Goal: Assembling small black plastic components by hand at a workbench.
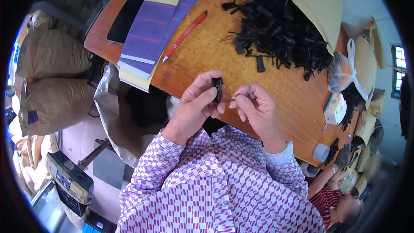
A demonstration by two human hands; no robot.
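Note:
My left hand (196,99) is closed around a small black plastic part (217,88), gripped upright between thumb and fingers just above the table's near edge. Close beside it on the right, my right hand (258,105) pinches a thin dark stem-like piece (227,100) that runs across to the black part. I cannot tell whether the stem is joined to the part or only touches it. A heap of similar black plastic parts (276,26) spills from a large tan paper sack (310,0) at the far right of the table.
On the wooden table (194,60) lie a red pen (185,36), purple-and-yellow papers (151,26) and a flat black object (125,17). An open white sack (114,112) stands left. A tied plastic bag (340,73) and white roll (321,152) sit right. A co-worker (330,200) is at lower right.

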